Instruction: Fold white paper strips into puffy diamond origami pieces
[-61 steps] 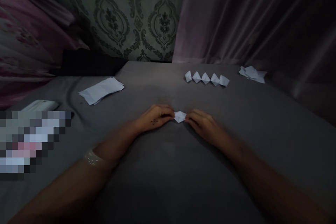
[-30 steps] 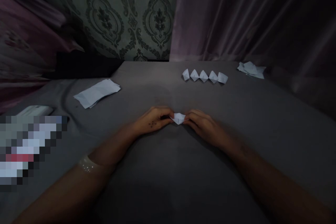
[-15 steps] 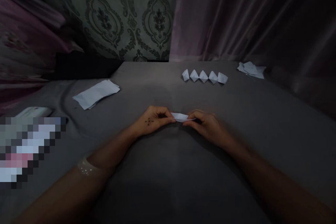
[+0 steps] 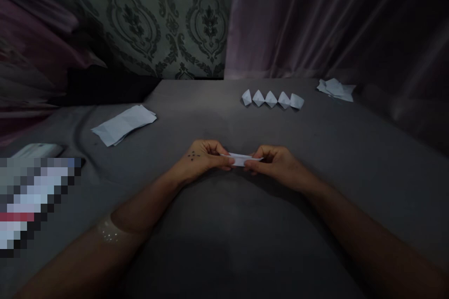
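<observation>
A small folded piece of white paper (image 4: 240,160), long and narrow with pointed ends, is held between my two hands over the grey sheet. My left hand (image 4: 206,155) pinches its left end between thumb and fingers. The right end sits in the pinch of my right hand (image 4: 275,163). Both thumbs lie along its near side, and the fingers behind it are partly hidden. Beyond the hands, several small folded paper boats (image 4: 271,99) stand in a row.
A stack of white paper sheets (image 4: 124,125) lies at the left. Scraps of white paper (image 4: 336,89) are at the far right. A pale flat object (image 4: 38,150) and a blurred-out item (image 4: 35,201) lie at the left edge. Behind stand a patterned wall (image 4: 171,23) and a pink curtain (image 4: 266,18).
Both thumbs have moved inward along the near side of the folded paper, which now looks flatter and narrower. The hands keep their hold, and the view has shifted slightly.
</observation>
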Available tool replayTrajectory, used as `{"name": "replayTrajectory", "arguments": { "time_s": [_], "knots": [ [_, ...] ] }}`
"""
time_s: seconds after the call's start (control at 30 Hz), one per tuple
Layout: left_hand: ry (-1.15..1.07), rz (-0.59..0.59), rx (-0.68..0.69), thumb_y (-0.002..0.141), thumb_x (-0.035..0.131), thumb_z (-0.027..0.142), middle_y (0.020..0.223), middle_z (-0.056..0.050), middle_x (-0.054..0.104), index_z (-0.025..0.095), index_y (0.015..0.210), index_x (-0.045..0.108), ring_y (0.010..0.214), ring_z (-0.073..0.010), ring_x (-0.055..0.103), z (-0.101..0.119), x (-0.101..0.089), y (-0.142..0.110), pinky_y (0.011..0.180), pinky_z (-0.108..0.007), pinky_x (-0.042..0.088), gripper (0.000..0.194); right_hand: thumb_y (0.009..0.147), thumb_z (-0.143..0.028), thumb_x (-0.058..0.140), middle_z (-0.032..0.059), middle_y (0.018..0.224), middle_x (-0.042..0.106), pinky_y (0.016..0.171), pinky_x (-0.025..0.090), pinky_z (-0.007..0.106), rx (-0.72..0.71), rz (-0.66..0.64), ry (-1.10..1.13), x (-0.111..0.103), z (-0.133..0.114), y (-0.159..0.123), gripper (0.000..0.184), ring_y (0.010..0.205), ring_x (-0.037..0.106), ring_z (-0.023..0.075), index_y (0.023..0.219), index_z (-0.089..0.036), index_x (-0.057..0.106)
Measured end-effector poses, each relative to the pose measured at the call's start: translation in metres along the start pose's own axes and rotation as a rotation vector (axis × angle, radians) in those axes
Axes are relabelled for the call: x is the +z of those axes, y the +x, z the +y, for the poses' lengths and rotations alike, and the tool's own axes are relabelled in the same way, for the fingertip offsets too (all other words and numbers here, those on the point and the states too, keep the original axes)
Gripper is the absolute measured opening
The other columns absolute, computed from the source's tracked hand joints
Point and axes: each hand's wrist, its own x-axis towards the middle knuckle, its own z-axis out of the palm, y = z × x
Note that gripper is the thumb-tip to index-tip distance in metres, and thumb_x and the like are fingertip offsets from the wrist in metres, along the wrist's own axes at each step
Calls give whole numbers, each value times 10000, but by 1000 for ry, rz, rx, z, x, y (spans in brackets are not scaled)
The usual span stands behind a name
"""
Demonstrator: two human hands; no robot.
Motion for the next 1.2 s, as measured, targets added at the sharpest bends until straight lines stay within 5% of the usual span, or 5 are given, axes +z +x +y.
{"name": "replayTrajectory", "arguments": {
  "time_s": [0.33,0.57,0.77,0.93,1.2],
  "knots": [
    [-53,44,-11,587,838,204,584,0,676,131,666,570,536,-89,622,-8,3,4,531,-175,469,289,614,-307,829,29,690,732,634,549,246,95,16,223,5,10,5,314,622,684,126,682,-175,553],
    [-141,30,-28,613,823,154,680,-2,699,141,1001,591,609,-128,669,-9,4,10,602,-231,538,452,575,-231,872,-24,647,695,630,587,242,141,34,391,5,19,11,409,672,727,172,790,-196,526],
    [-117,-13,-72,720,775,285,633,-45,679,95,765,684,552,-92,619,-9,0,12,483,-169,447,216,673,-165,821,32,735,728,637,597,205,187,21,402,6,7,8,261,703,726,155,837,-154,619],
    [-58,-12,-27,699,782,290,626,-28,663,103,669,676,491,-55,544,-7,2,10,454,-165,398,217,834,-283,701,96,897,749,573,578,169,282,-206,391,5,-1,6,198,699,718,130,932,-111,700],
    [-57,45,-30,771,695,283,518,6,567,126,571,581,395,-34,421,-5,12,6,385,-171,268,279,773,-282,758,48,744,735,542,538,145,230,-316,346,7,3,7,171,586,664,79,793,-120,707]
  ]
}}
